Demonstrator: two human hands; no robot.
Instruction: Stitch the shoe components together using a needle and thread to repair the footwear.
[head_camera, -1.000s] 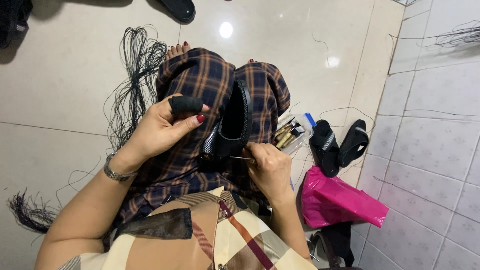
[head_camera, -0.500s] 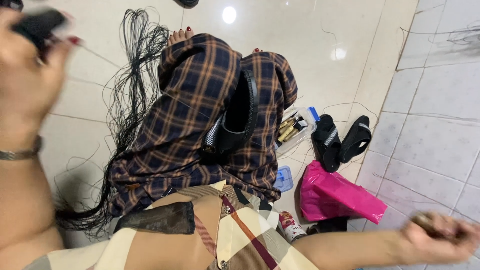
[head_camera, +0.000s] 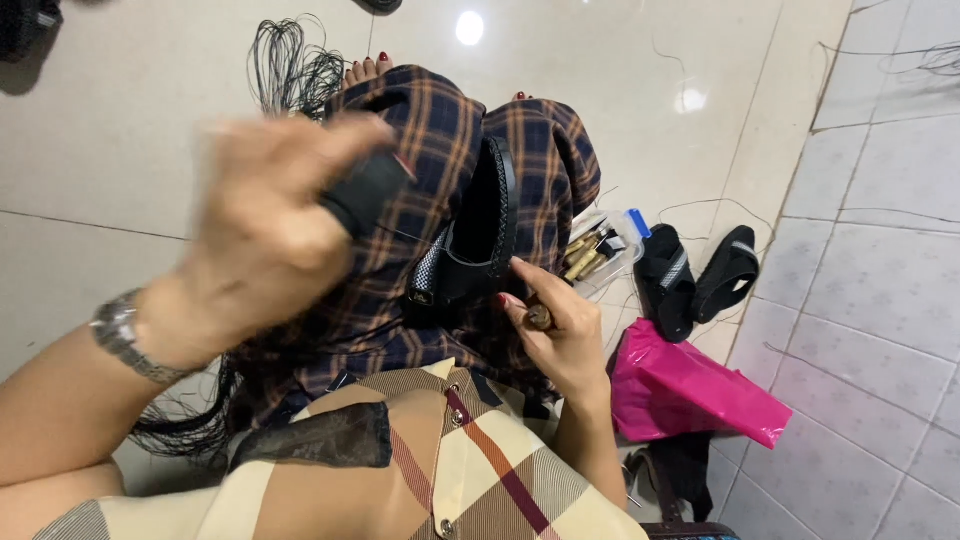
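A black shoe upper with a woven, braided rim (head_camera: 478, 235) lies propped between the knees on the dark plaid trousers (head_camera: 400, 300), its open side turned toward the left. It looks light and flexible, the leather-like shell soft enough to bend, the braided edge firmer; the rim or the heel end seems the surest place to grip it. The right hand (head_camera: 555, 335) sits just beside the upper's lower right edge, forefinger stretched toward it, the other fingers closed round a small brown handle of a tool (head_camera: 540, 317). The left hand (head_camera: 275, 225) is raised above the left thigh, well clear of the upper and blurred; a black finger guard (head_camera: 365, 190) covers a digit, and whether the fingers pinch a thread I cannot tell. A thin dark thread (head_camera: 405, 235) seems to run from there toward the upper. A bundle of black cords (head_camera: 290, 65) lies on the tiled floor (head_camera: 120, 130) beyond; a clear plastic box of tools (head_camera: 600, 255), black sandals (head_camera: 695, 275) and a pink plastic bag (head_camera: 690, 385) lie to the right.
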